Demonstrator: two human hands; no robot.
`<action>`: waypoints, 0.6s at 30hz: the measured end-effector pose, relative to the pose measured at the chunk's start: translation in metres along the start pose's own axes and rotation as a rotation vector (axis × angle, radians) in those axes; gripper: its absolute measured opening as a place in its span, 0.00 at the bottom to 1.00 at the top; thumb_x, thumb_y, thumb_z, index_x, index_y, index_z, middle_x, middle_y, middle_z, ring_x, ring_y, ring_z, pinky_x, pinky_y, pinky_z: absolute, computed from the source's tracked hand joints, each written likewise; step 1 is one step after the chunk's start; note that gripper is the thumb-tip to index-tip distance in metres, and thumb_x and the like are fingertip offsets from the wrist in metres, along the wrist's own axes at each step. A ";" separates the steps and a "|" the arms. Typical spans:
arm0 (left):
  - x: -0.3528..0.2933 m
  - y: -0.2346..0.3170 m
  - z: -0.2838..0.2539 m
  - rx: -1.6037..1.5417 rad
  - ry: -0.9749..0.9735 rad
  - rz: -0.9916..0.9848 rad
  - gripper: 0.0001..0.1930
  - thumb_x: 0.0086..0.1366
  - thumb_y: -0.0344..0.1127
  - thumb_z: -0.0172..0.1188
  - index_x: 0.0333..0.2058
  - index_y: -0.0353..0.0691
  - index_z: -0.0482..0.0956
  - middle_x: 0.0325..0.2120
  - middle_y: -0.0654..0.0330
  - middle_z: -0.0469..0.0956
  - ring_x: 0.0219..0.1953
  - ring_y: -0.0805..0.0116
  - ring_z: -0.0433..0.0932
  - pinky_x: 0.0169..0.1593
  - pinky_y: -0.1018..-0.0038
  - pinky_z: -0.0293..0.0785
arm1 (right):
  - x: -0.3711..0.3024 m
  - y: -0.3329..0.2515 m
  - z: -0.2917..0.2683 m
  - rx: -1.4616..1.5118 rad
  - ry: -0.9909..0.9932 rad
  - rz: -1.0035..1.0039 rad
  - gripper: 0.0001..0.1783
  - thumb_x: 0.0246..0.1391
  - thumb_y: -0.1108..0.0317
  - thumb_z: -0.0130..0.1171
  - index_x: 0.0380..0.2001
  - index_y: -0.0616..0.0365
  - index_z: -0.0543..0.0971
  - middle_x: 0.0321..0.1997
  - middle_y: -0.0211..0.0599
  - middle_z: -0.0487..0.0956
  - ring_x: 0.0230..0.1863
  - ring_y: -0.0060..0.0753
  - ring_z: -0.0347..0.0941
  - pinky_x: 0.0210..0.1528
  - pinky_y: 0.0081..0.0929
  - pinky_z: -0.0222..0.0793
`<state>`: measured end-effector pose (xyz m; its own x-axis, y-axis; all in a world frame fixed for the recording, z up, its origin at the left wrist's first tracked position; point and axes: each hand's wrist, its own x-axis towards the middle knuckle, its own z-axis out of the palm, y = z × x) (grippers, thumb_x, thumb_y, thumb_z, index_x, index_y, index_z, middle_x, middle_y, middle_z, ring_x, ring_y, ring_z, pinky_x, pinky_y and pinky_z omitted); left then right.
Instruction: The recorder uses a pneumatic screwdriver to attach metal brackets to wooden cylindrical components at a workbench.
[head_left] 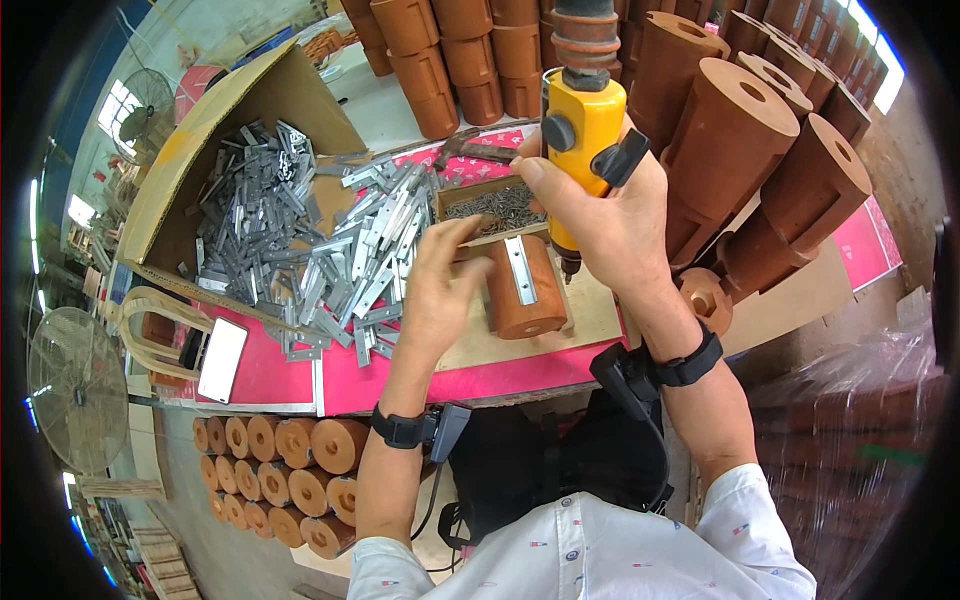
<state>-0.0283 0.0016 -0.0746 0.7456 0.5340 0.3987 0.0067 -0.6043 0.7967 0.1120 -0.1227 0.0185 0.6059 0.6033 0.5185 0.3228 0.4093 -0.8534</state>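
My right hand [622, 222] is wrapped round a yellow power screwdriver [585, 110], held upright with its bit pointing down. The bit tip is just right of a reddish-brown wooden cylinder [540, 318] lying on a board on the table. A silver metal strip [521, 270] lies in a slot along the cylinder's upper side. Beside the cylinder's left side is my left hand [440, 285], fingers curved and apart, with nothing visible in them. Behind the cylinder stands an open tray of small screws [490, 206].
Loose metal strips [370, 260] spill from a cardboard box [165, 195] at left. A hammer [475, 150] lies behind the screw tray. Wooden cylinders [740, 110] are stacked at the right and back, others [310, 490] below the table. A phone [222, 360] is at the front left.
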 end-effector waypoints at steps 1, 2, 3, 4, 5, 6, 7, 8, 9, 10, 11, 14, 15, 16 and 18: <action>0.001 0.001 0.005 -0.089 0.170 0.009 0.16 0.60 0.20 0.57 0.47 0.37 0.79 0.41 0.55 0.78 0.44 0.64 0.79 0.49 0.72 0.75 | 0.000 -0.002 0.000 -0.003 0.002 -0.003 0.19 0.49 0.70 0.65 0.43 0.62 0.73 0.36 0.30 0.79 0.38 0.18 0.74 0.44 0.22 0.72; 0.001 -0.003 0.005 -0.090 0.169 0.011 0.16 0.60 0.20 0.57 0.47 0.37 0.79 0.41 0.55 0.78 0.44 0.64 0.79 0.49 0.72 0.75 | 0.001 -0.003 -0.001 -0.003 0.003 -0.005 0.19 0.49 0.70 0.65 0.43 0.62 0.73 0.36 0.30 0.79 0.38 0.18 0.74 0.44 0.22 0.72; 0.001 -0.009 0.004 -0.036 0.173 0.046 0.13 0.61 0.21 0.57 0.45 0.36 0.80 0.38 0.56 0.80 0.41 0.64 0.80 0.47 0.72 0.76 | 0.001 -0.003 -0.002 0.007 0.001 -0.004 0.19 0.49 0.70 0.65 0.43 0.62 0.73 0.36 0.30 0.79 0.38 0.18 0.74 0.44 0.22 0.72; 0.001 -0.013 0.003 0.018 0.176 0.081 0.11 0.62 0.22 0.57 0.43 0.35 0.80 0.35 0.56 0.81 0.38 0.65 0.81 0.45 0.73 0.76 | 0.001 -0.003 -0.002 0.018 -0.001 -0.003 0.19 0.49 0.70 0.66 0.43 0.62 0.73 0.36 0.30 0.79 0.38 0.18 0.74 0.44 0.22 0.72; -0.001 -0.014 0.004 0.019 0.177 0.082 0.11 0.62 0.22 0.57 0.43 0.35 0.80 0.35 0.56 0.81 0.38 0.65 0.81 0.45 0.73 0.76 | 0.002 -0.004 -0.002 0.019 -0.001 -0.004 0.19 0.49 0.70 0.66 0.43 0.62 0.73 0.36 0.30 0.79 0.38 0.18 0.74 0.44 0.22 0.72; -0.002 -0.013 0.006 -0.023 0.177 0.059 0.09 0.63 0.23 0.57 0.42 0.35 0.80 0.33 0.56 0.82 0.37 0.66 0.82 0.44 0.73 0.77 | 0.002 -0.004 -0.002 0.007 -0.006 -0.002 0.19 0.49 0.70 0.66 0.43 0.62 0.73 0.36 0.30 0.79 0.38 0.19 0.74 0.44 0.22 0.72; -0.003 -0.013 0.008 -0.065 0.177 0.036 0.08 0.64 0.24 0.57 0.41 0.34 0.80 0.32 0.56 0.83 0.36 0.66 0.82 0.42 0.73 0.77 | 0.002 -0.005 -0.002 -0.005 -0.011 -0.001 0.19 0.49 0.70 0.66 0.43 0.62 0.73 0.36 0.30 0.78 0.38 0.19 0.74 0.44 0.22 0.71; -0.004 -0.015 0.009 -0.066 0.176 0.037 0.08 0.64 0.24 0.57 0.41 0.34 0.80 0.32 0.56 0.83 0.36 0.66 0.82 0.42 0.73 0.77 | 0.002 -0.005 -0.002 -0.006 -0.010 -0.001 0.19 0.49 0.70 0.66 0.43 0.62 0.73 0.36 0.30 0.78 0.38 0.19 0.74 0.44 0.22 0.71; -0.005 -0.018 0.011 -0.120 0.181 0.019 0.07 0.64 0.24 0.57 0.41 0.34 0.80 0.32 0.55 0.83 0.36 0.66 0.83 0.41 0.73 0.78 | 0.001 -0.006 -0.001 -0.004 -0.010 -0.002 0.19 0.49 0.69 0.66 0.44 0.62 0.73 0.36 0.30 0.78 0.38 0.19 0.74 0.44 0.22 0.71; -0.006 -0.018 0.011 -0.173 0.186 0.001 0.06 0.65 0.25 0.56 0.40 0.34 0.79 0.32 0.55 0.83 0.35 0.66 0.83 0.41 0.73 0.78 | 0.001 -0.007 0.000 -0.002 -0.009 -0.003 0.19 0.49 0.69 0.66 0.44 0.62 0.73 0.36 0.30 0.78 0.38 0.19 0.74 0.44 0.22 0.71; -0.008 -0.017 0.010 -0.170 0.189 0.000 0.06 0.65 0.25 0.56 0.40 0.34 0.79 0.32 0.55 0.83 0.35 0.66 0.83 0.41 0.73 0.78 | 0.000 -0.007 0.000 0.001 -0.012 -0.004 0.19 0.49 0.69 0.66 0.44 0.62 0.73 0.36 0.30 0.78 0.38 0.19 0.74 0.44 0.22 0.71; -0.006 -0.004 0.009 -0.130 0.100 -0.077 0.06 0.66 0.22 0.53 0.41 0.32 0.76 0.33 0.55 0.82 0.39 0.70 0.82 0.47 0.74 0.76 | 0.002 -0.006 -0.002 -0.006 -0.003 -0.009 0.19 0.49 0.69 0.66 0.44 0.62 0.73 0.36 0.30 0.78 0.38 0.19 0.74 0.44 0.22 0.71; -0.007 -0.002 0.007 -0.110 0.090 -0.089 0.06 0.66 0.23 0.53 0.41 0.32 0.75 0.33 0.55 0.82 0.38 0.70 0.82 0.46 0.73 0.76 | 0.002 -0.006 -0.002 -0.009 -0.007 -0.005 0.20 0.49 0.69 0.66 0.44 0.62 0.74 0.36 0.30 0.78 0.38 0.19 0.74 0.44 0.22 0.71; -0.008 0.000 0.007 -0.090 0.081 -0.102 0.05 0.66 0.24 0.53 0.40 0.33 0.75 0.32 0.55 0.82 0.38 0.69 0.82 0.46 0.73 0.76 | 0.001 -0.006 -0.002 -0.012 -0.011 -0.001 0.20 0.49 0.69 0.66 0.44 0.62 0.74 0.36 0.30 0.78 0.38 0.19 0.73 0.44 0.22 0.71; -0.009 -0.002 0.006 -0.093 0.075 -0.089 0.06 0.66 0.24 0.53 0.41 0.33 0.75 0.33 0.55 0.82 0.38 0.69 0.82 0.46 0.73 0.76 | 0.001 -0.006 -0.001 -0.010 -0.015 0.000 0.20 0.49 0.69 0.66 0.44 0.62 0.74 0.36 0.30 0.78 0.38 0.19 0.73 0.43 0.22 0.71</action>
<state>-0.0308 -0.0054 -0.0821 0.6931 0.6275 0.3548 0.0061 -0.4972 0.8676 0.1117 -0.1257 0.0245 0.5953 0.6132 0.5191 0.3300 0.4025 -0.8539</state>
